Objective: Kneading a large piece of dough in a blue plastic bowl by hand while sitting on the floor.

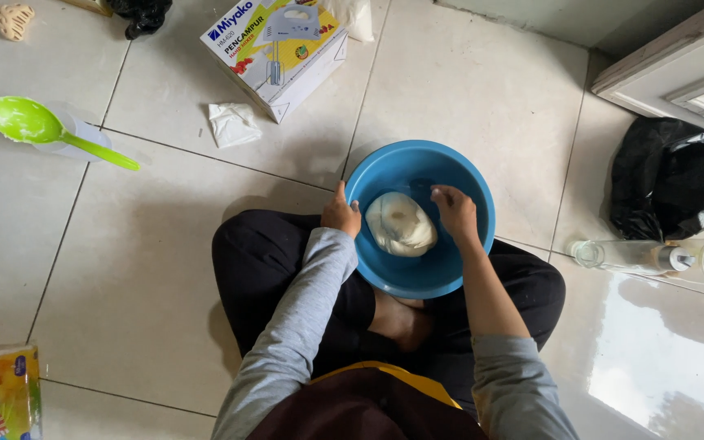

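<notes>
A blue plastic bowl [391, 174] rests on the tiled floor against my crossed legs. A pale lump of dough [401, 225] lies in its bottom. My left hand [341, 213] grips the bowl's left rim, thumb up along the edge. Inside the bowl, my right hand [455, 210] hovers at the dough's right side with its fingers curled and dusted white; whether they touch the dough is unclear. Grey sleeves cover both arms, the right one pushed up past the elbow.
A hand-mixer carton [275, 50] stands on the floor beyond the bowl, a crumpled tissue [233, 123] beside it. A green ladle [38, 126] lies on a clear lid at left. A black bag [671, 176] and a lying clear bottle [637, 256] are at right. A snack packet [11, 393] sits bottom left.
</notes>
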